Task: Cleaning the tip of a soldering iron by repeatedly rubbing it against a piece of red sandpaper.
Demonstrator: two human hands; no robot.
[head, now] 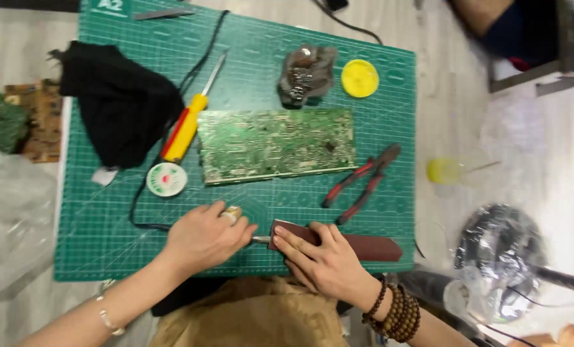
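Hands working a small metal tool against a dark red strip at the bench's near edge.

The left hand point(203, 236) is pinching the thin, stiff metal tool point(261, 240); the right hand point(322, 260) is pressing flat on the strip point(370, 247), which looks light, flexible and best held down along its length.

The scene is brightly and evenly lit from above, with soft light and only faint shadows under the screwdriver point(188, 122) and the pliers point(362, 182). The pale table point(454, 109) on the right is washed out, close to overexposed. The whole view is slightly soft with motion blur; the black cloth point(116, 103) on the far left loses all detail. The foil bundle point(499, 257) at the near right glints and is smeared. The green mat point(107, 244) bends outward at its edges, showing wide-lens distortion.
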